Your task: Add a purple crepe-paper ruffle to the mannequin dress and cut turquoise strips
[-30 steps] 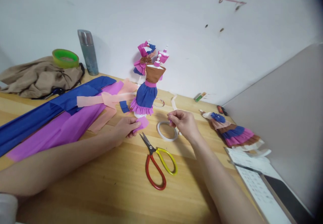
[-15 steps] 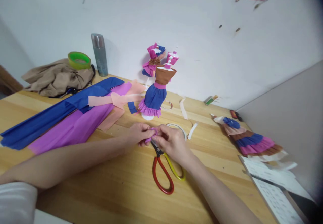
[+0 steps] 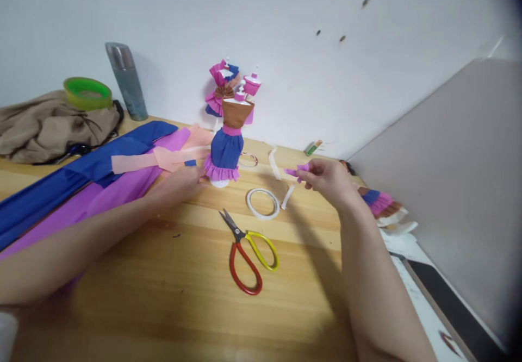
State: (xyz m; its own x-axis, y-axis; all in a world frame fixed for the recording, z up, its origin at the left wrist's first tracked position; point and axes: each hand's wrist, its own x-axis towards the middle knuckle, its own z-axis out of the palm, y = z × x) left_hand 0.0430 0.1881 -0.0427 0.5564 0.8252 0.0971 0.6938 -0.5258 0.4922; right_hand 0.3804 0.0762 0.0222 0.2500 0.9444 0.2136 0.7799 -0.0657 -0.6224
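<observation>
Head view, the only one I have. I take the dressed mannequin (image 3: 227,139) standing on the desk (image 3: 196,297) as my landmark: a small figure in a brown bodice, blue skirt and magenta frill, upright near the back wall.

My left hand (image 3: 183,180) lies on the desk just left of the mannequin's base, fingers reaching to the frill hem. I judge it is there to steady the figure; whether the fingers are closed on anything I cannot tell, as the back of the hand hides them.

My right hand (image 3: 326,180) is raised to the right of the mannequin, clear of the desk, with thumb and fingers pinched on a small magenta paper piece (image 3: 297,170). The piece is held out by one end towards the figure, free of the desk; I judge this keeps its gathered shape uncrushed.

In front of the mannequin, towards me, a white tape ring (image 3: 263,203) lies flat, and nearer still the scissors (image 3: 248,253) rest shut, blades pointing at the figure. Both are in easy reach between my forearms.

Left of the mannequin, blue, magenta and peach crepe sheets (image 3: 101,182) are spread out flat. Further left at the wall stand a steel flask (image 3: 124,82) and a green tape roll (image 3: 87,93) on a brown cloth (image 3: 44,125).

Right of the mannequin, behind my right wrist, a second dressed figure (image 3: 381,204) lies on its side, partly hidden.
</observation>
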